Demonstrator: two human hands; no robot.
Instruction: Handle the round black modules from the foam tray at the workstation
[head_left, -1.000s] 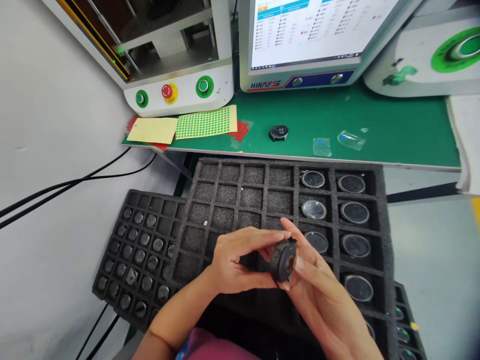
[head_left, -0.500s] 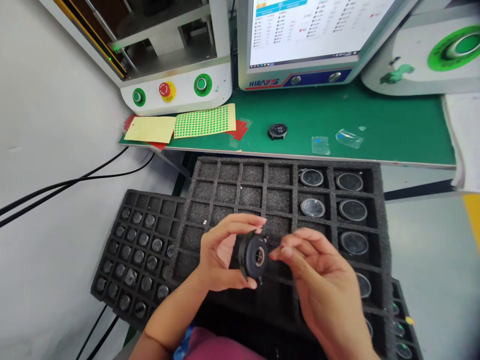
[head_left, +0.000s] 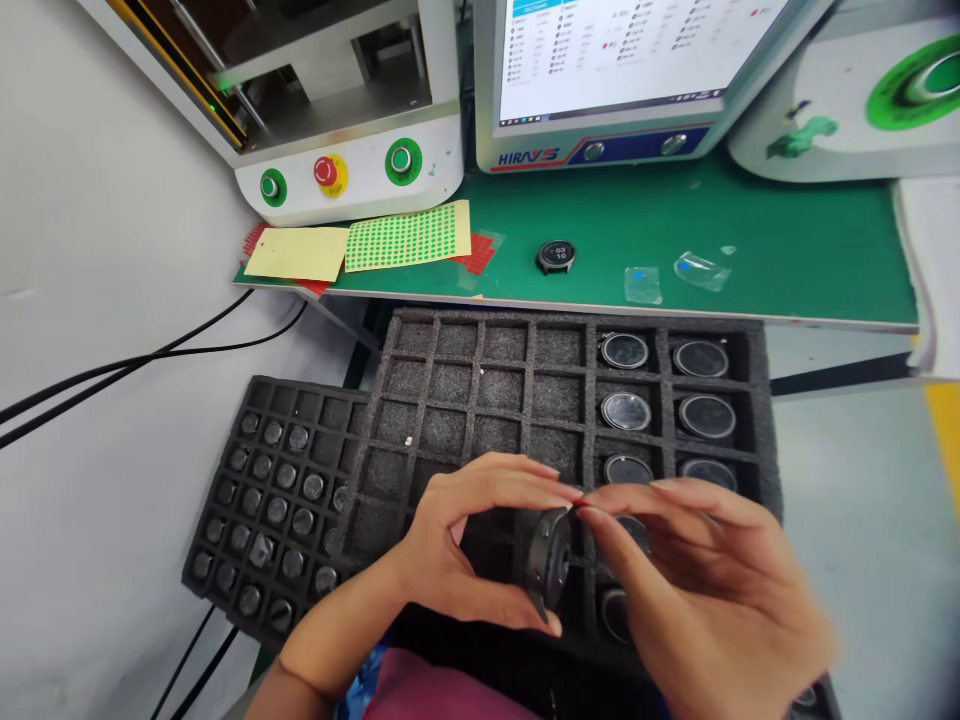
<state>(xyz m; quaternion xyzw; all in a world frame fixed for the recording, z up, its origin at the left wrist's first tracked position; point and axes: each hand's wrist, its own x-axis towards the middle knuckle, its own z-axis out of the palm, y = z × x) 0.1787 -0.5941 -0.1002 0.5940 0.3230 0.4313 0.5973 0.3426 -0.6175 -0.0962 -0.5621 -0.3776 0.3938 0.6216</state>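
My left hand [head_left: 457,545] grips a black round watch case [head_left: 553,560] by its edges, thumb below and fingers above. The case has no strap and is turned nearly edge-on, its back to the right. Against its upper end, my right hand [head_left: 697,575] pinches a tiny red piece [head_left: 580,504] between thumb and forefinger; its shape is mostly hidden. Both hands are over a black foam tray [head_left: 763,400], whose right columns hold several round watches [head_left: 625,411]. Tray cells toward the front are covered by my hands.
A smaller foam tray [head_left: 335,412] with several watches lies to the left. On the green bench [head_left: 600,215] are a lit watch [head_left: 556,256], a green-dot sticker sheet [head_left: 409,238], red stickers [head_left: 480,254] and clear film pieces [head_left: 643,286]. Behind stand a monitor [head_left: 600,150] and a button panel [head_left: 352,180].
Both hands have shifted right and slightly down. The watch case has turned more edge-on. My right fingertips, earlier apart from the case, now meet its upper end.
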